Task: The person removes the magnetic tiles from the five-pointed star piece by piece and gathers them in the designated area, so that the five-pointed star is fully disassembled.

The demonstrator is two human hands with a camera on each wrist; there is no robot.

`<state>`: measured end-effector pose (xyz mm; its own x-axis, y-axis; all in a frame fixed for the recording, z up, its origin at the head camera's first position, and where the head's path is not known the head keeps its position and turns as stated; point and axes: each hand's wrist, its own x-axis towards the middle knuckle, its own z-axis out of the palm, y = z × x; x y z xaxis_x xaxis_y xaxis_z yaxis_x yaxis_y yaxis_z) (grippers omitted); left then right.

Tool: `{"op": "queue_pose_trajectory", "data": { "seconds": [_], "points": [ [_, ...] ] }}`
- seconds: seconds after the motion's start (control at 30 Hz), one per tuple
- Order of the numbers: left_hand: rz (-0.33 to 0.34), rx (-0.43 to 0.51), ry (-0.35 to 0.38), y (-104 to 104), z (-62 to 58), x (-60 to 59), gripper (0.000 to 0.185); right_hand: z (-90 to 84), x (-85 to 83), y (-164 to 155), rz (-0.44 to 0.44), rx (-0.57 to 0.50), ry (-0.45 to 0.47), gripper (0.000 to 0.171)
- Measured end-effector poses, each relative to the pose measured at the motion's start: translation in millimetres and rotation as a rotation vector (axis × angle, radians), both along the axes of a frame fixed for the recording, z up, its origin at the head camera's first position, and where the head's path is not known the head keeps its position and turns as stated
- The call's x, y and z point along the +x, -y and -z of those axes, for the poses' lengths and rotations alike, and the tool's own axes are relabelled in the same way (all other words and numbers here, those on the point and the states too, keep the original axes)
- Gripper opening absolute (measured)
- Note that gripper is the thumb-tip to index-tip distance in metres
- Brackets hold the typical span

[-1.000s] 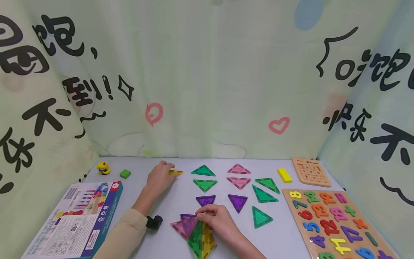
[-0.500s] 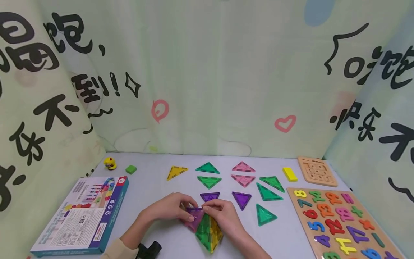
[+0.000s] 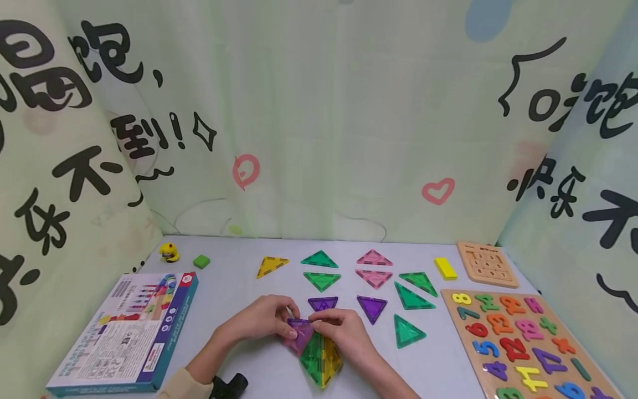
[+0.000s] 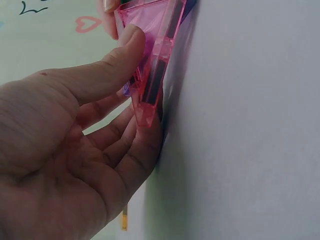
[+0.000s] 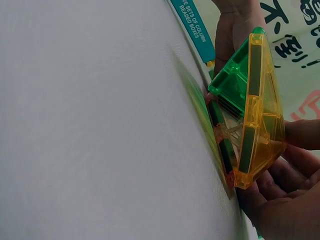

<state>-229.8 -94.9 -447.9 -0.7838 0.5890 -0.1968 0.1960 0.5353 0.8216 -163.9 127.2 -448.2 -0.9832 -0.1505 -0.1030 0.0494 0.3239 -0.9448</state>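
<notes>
A small structure of magnetic triangle tiles (image 3: 319, 354) stands on the grey table near the front, with pink, purple, green and yellow faces. My left hand (image 3: 264, 320) pinches its pink tile (image 4: 150, 55), thumb on the face and fingers behind. My right hand (image 3: 344, 331) grips the top from the right, beside the yellow tile (image 5: 260, 115) and green tile (image 5: 232, 82). Both hands meet at the peak. Loose tiles lie behind it: a purple triangle (image 3: 323, 303), another purple one (image 3: 372, 307) and a yellow triangle (image 3: 271, 265).
Several green and pink triangles (image 3: 374, 267) lie in rows further back and right. A toy box (image 3: 127, 332) lies at left, a number puzzle board (image 3: 528, 343) at right. A small wooden puzzle (image 3: 487, 264), yellow block (image 3: 446, 268), green cube (image 3: 201, 261) and yellow toy (image 3: 169, 252) sit along the back.
My left hand left the yellow triangle at the back and came to the structure, where it now holds the pink tile. The right hand stayed on the structure.
</notes>
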Motion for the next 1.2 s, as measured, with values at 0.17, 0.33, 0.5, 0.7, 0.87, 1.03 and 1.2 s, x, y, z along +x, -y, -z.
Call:
{"op": "queue_pose_trajectory", "data": {
  "seconds": [0.17,0.33,0.5,0.7,0.87,1.03,1.2],
  "points": [
    [-0.015,0.035,0.020,3,2.9,-2.2,0.030,1.2,-0.6,0,0.041,-0.019,0.008,0.025],
    [-0.023,0.050,0.016,4,0.8,-1.9,0.031,2.5,-1.4,0,0.067,-0.028,0.004,0.023],
    [-0.009,0.061,-0.014,4,-0.3,-0.7,0.021,2.6,-1.6,-1,0.093,-0.016,0.010,0.021],
    [0.009,0.075,-0.010,3,2.4,-0.8,0.014,0.9,-1.6,1,0.097,-0.027,0.025,0.022],
    [0.011,0.080,0.004,4,7.0,-4.5,0.013,0.7,-2.2,0,0.103,-0.055,0.042,0.021],
    [0.016,0.087,0.037,5,11.5,-7.4,0.015,1.5,-2.1,1,0.107,-0.077,0.063,0.021],
    [0.018,0.096,0.049,6,12.5,-7.5,0.015,2.1,-0.8,2,0.119,-0.088,0.072,0.022]
  ]
}}
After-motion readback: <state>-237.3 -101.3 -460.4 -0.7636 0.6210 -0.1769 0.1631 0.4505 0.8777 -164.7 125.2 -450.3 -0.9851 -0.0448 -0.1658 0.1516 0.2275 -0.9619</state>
